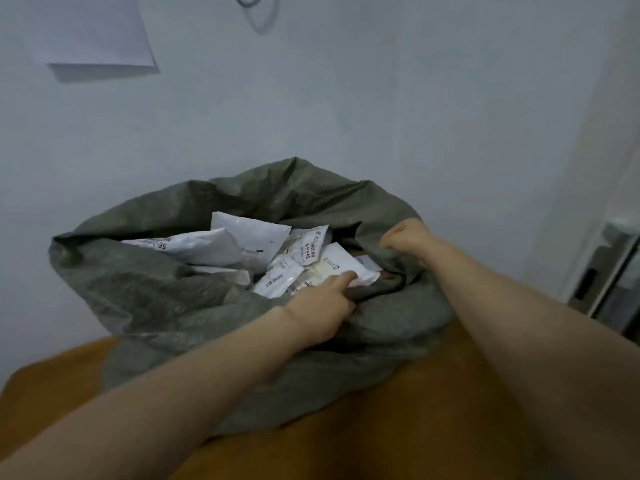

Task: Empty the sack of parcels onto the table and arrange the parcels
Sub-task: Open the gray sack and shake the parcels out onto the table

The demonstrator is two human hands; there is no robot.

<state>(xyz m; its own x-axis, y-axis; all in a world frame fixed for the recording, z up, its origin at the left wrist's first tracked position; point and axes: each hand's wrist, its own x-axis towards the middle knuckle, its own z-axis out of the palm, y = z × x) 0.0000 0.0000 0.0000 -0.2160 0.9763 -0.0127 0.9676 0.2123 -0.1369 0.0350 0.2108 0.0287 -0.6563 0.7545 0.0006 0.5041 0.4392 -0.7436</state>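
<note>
Left to right. On the pale wall, upper left, we see a blank sheet of paper [93,29].

Below it a grey-green sack [138,282] sits on the orange-brown table [433,410], against the wall, with its mouth open towards us and its rim slumped outward. The parcels [277,258] are still inside it, heaped in the mouth; we see none on the table top.

The largest parcel [194,245], a white bag at the left of the heap, bears the digits "56", upside down to us. To its right, a smaller parcel [280,277] shows a barcode label. Another label [310,249] carries a row of large digits which we find too blurred to read with certainty.

The left hand [322,306] reaches over the near rim of the sack. One digit [343,278] lies straight on the near edge of a white parcel [349,268], touching it. The other fingers fold down into the cloth, and we cannot tell whether they hold the cloth or the parcel.

The right hand [405,239] is at the right rim of the sack. Its fingers are curled tight together into a fist and grip a bunch of the cloth.

At the far right edge stands a dark, blurred frame [609,271] that we cannot identify.
</note>
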